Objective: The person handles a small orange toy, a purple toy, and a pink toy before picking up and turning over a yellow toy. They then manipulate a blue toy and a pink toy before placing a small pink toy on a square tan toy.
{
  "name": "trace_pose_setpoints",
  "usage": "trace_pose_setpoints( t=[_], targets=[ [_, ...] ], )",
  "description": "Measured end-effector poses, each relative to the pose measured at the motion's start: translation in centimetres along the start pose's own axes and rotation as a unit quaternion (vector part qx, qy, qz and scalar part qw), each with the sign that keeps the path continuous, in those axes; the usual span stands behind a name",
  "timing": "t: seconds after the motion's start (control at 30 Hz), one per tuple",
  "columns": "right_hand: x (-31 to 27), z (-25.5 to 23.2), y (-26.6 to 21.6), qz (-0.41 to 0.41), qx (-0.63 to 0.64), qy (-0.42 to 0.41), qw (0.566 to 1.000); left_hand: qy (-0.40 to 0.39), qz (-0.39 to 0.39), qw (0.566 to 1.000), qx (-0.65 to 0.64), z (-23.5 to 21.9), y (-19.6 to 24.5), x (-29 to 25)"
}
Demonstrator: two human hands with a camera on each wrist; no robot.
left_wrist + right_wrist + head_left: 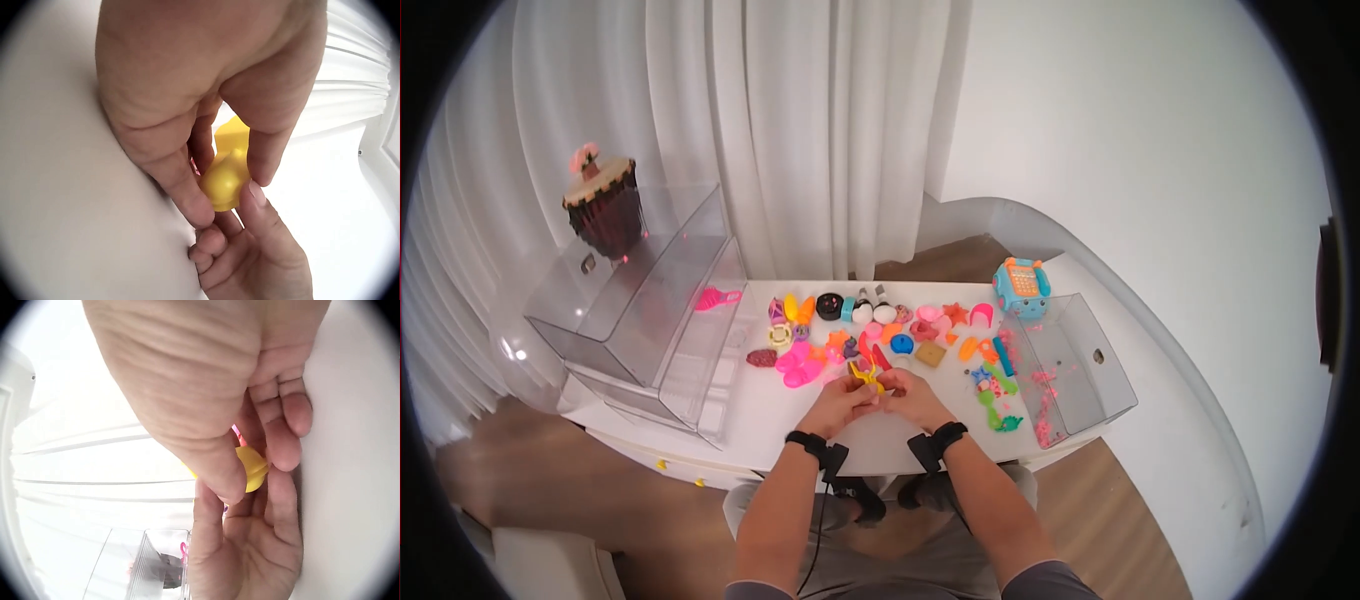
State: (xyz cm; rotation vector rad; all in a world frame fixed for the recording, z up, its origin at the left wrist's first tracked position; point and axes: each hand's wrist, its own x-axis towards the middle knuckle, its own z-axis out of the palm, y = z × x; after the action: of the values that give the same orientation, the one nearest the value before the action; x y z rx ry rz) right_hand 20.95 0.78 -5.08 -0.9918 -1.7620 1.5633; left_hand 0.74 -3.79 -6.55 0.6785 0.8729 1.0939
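Both hands hold one small yellow plastic toy [866, 374] between them, low over the white table's near part. It has a smooth rounded end and thin prongs pointing away from me; its kind is hard to tell. My left hand [838, 406] pinches the toy between thumb and fingers, around the rounded end [224, 181] in the left wrist view. From the other side, my right hand [918, 402] grips it with thumb and fingertips, which partly hide the yellow surface [252, 470] in the right wrist view. Just beyond the hands lie a red toy piece [879, 357] and a brown square block [930, 353].
Several colourful toys, including a pink one [800, 366] and a blue round one [902, 344], spread across the table [775, 420]. Clear bins stand left [615, 345] and right [1090, 375]. A blue toy telephone [1022, 290] sits back right, a drum [605, 210] back left.
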Motion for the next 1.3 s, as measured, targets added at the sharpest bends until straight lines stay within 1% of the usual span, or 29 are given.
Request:
trace_pose_setpoints(
  t=[0.1, 0.13, 0.2, 0.3, 0.43, 0.5, 0.6, 0.67, 0.73, 0.83, 0.9, 0.97, 1.03, 1.07, 1.13, 1.2, 1.3],
  targets=[
    [0.1, -0.1, -0.2, -0.005, -0.006, -0.013, 1.000, -0.027, -0.001, 1.000, -0.004, -0.8, -0.1, 0.3],
    [0.2, -0.1, 0.1, -0.002, -0.005, -0.015, 1.000, -0.025, -0.004, 1.000, -0.006, -1.0, -0.2, 0.4],
    [0.6, -0.4, 0.4, -0.011, -0.006, -0.021, 1.000, -0.057, -0.013, 0.998, -0.020, -1.0, 0.1, 0.6],
    [0.6, -0.5, -0.4, 0.007, -0.001, -0.029, 1.000, -0.060, -0.038, 0.997, -0.014, -0.8, 0.9, 0.6],
    [1.4, -0.9, -1.4, 0.025, 0.006, -0.044, 0.999, -0.055, -0.026, 0.998, 0.014, -0.7, 1.7, 0.8],
    [2.0, -1.3, -1.3, 0.027, -0.028, -0.076, 0.996, -0.062, -0.028, 0.998, -0.014, -0.7, 1.6, 0.8],
    [2.6, -1.3, -1.0, 0.007, -0.017, -0.085, 0.996, -0.043, -0.005, 0.999, -0.014, 0.0, 1.7, 0.3],
    [3.0, -1.4, -0.9, 0.000, -0.013, -0.097, 0.995, -0.020, -0.006, 1.000, -0.003, 0.3, 1.7, 0.2],
    [3.3, -1.8, -1.0, -0.005, -0.010, -0.108, 0.994, -0.025, -0.017, 0.999, -0.039, -0.2, 1.3, 0.3],
    [3.5, -2.3, -0.5, 0.015, 0.016, -0.124, 0.992, -0.017, -0.038, 0.999, -0.033, 0.4, 2.0, 0.2],
    [3.4, -2.2, 0.8, -0.061, 0.006, -0.105, 0.993, -0.008, -0.056, 0.998, -0.012, 0.4, 2.2, 0.3],
    [3.4, -2.3, 1.2, -0.068, 0.008, -0.104, 0.992, -0.005, -0.076, 0.997, 0.008, 0.6, 2.5, 0.3],
    [3.4, -2.4, 1.2, -0.075, 0.003, -0.104, 0.992, 0.000, -0.057, 0.998, -0.018, 1.0, 2.7, 0.0],
    [3.4, -2.5, 1.1, -0.076, 0.007, -0.108, 0.991, -0.002, -0.061, 0.998, -0.017, 0.8, 2.5, 0.2],
    [3.2, -2.5, 1.2, -0.077, 0.011, -0.110, 0.991, -0.024, -0.049, 0.998, -0.009, 0.0, 2.0, 0.5],
    [3.4, -2.3, 1.5, -0.118, -0.008, -0.101, 0.988, -0.027, -0.054, 0.998, -0.005, 0.0, 1.9, 0.7],
    [3.5, -2.1, 1.8, -0.127, -0.021, -0.092, 0.987, -0.014, -0.044, 0.999, 0.000, 0.3, 1.9, 0.4]
  ],
)
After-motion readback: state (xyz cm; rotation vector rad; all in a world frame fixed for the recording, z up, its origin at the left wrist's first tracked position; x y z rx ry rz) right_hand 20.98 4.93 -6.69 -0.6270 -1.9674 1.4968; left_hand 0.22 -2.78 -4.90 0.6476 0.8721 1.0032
